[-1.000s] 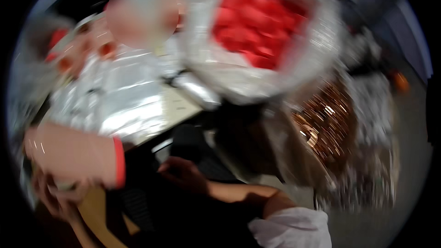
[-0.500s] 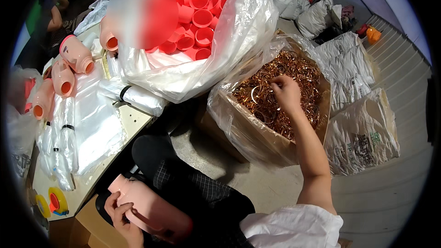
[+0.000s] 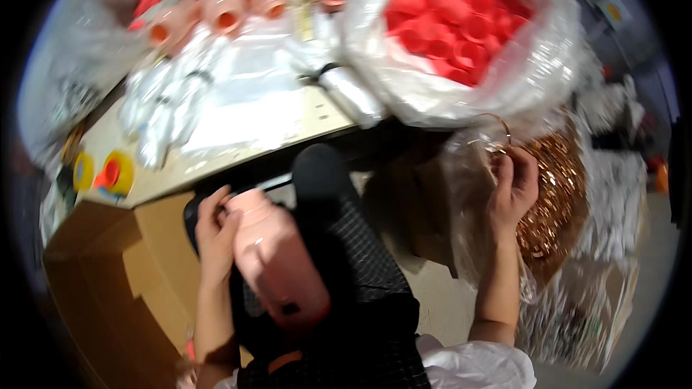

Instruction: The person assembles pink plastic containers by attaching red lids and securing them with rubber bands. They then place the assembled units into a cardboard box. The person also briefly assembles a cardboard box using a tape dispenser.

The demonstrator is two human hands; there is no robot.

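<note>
A pink plastic jug with an open neck lies tilted across my lap. My left hand is closed at its neck and upper side; the handle seen earlier is hidden now. Between the fingertips of my right hand is a thin copper-coloured ring, partly covered by the fingers. That hand hovers over the near left side of a plastic-lined box, where a heap of similar shiny rings lies. Motion blurs the picture somewhat.
A table ahead carries several pink jugs, clear plastic bags and tape rolls. Beyond the ring box, a large white bag holds red cups. At lower left stands an open cardboard box.
My right hand has come up from the heap with a ring. The jug is more upright in view, with my left hand nearer its neck. The view has turned left.
</note>
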